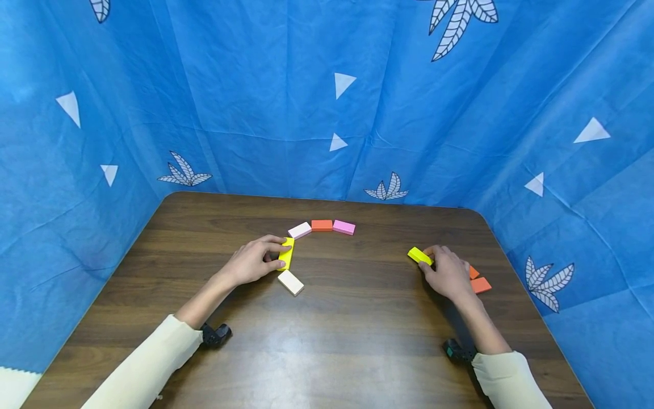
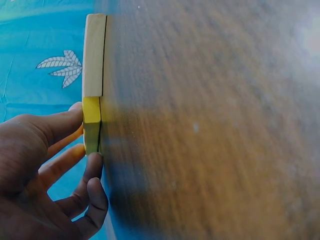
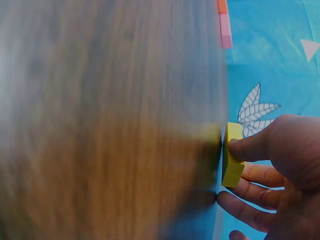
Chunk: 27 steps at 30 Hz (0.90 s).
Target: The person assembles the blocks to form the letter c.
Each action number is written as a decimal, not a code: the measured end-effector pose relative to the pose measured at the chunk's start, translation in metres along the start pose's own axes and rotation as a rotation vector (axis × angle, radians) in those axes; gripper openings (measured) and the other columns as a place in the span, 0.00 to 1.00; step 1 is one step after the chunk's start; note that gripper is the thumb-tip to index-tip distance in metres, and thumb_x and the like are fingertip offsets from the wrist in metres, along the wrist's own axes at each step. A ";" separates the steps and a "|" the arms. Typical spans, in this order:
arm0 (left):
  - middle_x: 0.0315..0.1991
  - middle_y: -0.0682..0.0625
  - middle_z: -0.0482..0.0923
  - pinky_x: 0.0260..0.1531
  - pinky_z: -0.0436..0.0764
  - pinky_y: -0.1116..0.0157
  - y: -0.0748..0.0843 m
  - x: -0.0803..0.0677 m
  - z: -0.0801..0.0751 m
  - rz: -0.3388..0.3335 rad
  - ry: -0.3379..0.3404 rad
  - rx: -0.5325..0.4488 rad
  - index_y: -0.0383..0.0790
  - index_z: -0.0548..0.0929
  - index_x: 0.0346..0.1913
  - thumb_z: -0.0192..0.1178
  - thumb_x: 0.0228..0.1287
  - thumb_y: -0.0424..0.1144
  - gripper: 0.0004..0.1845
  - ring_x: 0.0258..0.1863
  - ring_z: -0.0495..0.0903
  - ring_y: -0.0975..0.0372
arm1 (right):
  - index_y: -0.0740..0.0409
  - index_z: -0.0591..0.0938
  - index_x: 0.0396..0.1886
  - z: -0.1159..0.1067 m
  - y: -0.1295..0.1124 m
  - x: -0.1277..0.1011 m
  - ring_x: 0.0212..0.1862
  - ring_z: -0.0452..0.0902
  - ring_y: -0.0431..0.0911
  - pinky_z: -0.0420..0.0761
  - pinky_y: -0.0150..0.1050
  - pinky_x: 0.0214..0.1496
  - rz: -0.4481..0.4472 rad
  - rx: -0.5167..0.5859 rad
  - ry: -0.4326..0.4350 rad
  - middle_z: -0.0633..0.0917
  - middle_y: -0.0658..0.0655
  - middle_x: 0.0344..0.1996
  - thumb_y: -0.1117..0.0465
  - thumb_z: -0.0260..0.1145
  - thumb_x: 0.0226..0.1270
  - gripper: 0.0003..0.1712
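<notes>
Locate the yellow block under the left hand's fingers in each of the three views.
Head: yellow block left of centre, in the curved row, between the pale pink block and the cream block.
Left wrist: yellow block at left, edge-on, fingers pinching it.
Right wrist: not in it; the yellow block there is the right hand's.
Shared landmark: the cream block touching its end.

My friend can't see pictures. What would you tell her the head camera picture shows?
Two hands rest on a brown table, each holding a yellow block: the left hand at a curved row of blocks, the right hand beside two orange blocks. Blue cloth hangs behind.
</notes>
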<state>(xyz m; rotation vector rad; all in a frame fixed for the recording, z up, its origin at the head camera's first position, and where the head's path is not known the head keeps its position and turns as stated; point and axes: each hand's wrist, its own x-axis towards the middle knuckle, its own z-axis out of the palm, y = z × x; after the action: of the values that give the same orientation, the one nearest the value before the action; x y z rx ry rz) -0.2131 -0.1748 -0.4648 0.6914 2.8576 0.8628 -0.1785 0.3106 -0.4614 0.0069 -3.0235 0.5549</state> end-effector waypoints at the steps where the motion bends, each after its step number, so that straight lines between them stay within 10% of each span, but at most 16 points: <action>1: 0.75 0.50 0.78 0.36 0.76 0.64 0.000 0.000 0.000 0.000 0.000 0.001 0.48 0.86 0.69 0.72 0.73 0.47 0.24 0.40 0.81 0.66 | 0.66 0.82 0.63 0.001 -0.001 0.000 0.50 0.79 0.62 0.67 0.69 0.56 0.000 -0.001 -0.007 0.84 0.69 0.54 0.57 0.69 0.77 0.22; 27: 0.75 0.50 0.77 0.37 0.76 0.63 0.001 0.001 0.002 -0.007 -0.003 0.013 0.48 0.86 0.69 0.72 0.73 0.46 0.24 0.40 0.81 0.66 | 0.60 0.83 0.60 0.022 -0.038 -0.008 0.46 0.77 0.55 0.68 0.67 0.57 -0.130 0.093 -0.013 0.85 0.63 0.50 0.59 0.73 0.75 0.19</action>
<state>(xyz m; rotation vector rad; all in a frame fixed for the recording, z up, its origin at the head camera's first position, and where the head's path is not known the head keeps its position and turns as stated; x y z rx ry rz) -0.2132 -0.1732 -0.4659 0.6827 2.8639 0.8421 -0.1715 0.2672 -0.4690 0.2108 -2.9786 0.6853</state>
